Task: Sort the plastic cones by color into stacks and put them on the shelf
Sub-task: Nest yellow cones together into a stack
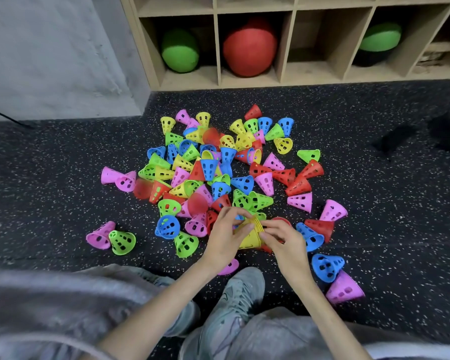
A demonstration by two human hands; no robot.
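A heap of small perforated plastic cones (pixel 211 165) in yellow, green, blue, pink and red covers the dark speckled floor. At the near edge of the heap, my left hand (pixel 225 236) and my right hand (pixel 283 239) both hold a short stack of yellow cones (pixel 250 236), with fingers curled around its rim from each side. The stack's lower part is hidden by my hands. The wooden shelf (pixel 286 74) stands beyond the heap against the wall.
The shelf's bottom cubbies hold a green ball (pixel 179 50), a red ball (pixel 248 48) and another green ball (pixel 379 38); one cubby between them looks empty. My grey shoes (pixel 234 294) and knees are just below the hands. Loose cones lie scattered left and right.
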